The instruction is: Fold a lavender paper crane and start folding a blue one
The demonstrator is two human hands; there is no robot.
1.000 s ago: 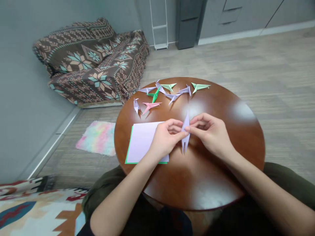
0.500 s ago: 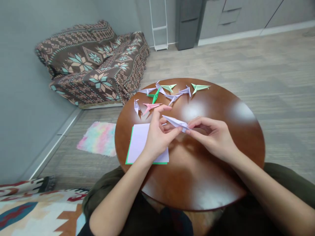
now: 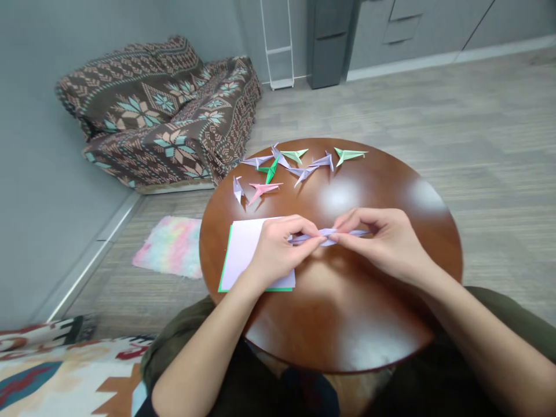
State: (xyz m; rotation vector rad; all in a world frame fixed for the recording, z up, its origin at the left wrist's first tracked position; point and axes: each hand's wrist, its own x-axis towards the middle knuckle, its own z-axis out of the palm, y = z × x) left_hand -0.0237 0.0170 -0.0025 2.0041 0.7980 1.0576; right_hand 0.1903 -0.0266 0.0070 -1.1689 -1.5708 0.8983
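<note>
Lilac folded paper [image 3: 328,232] is in left hand [image 3: 282,242] and right hand [image 3: 384,236], both pinched closed. Creasing, seemingly; next needs even pressure.

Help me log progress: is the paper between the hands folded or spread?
Folded: the lilac paper is a narrow, tapering shape pinched by the left hand and right hand.

A round brown table [image 3: 403,191] fills mid-frame, with folded paper birds [image 3: 303,172] along its upper-left part and square paper sheets [image 3: 243,249] at its left.
</note>
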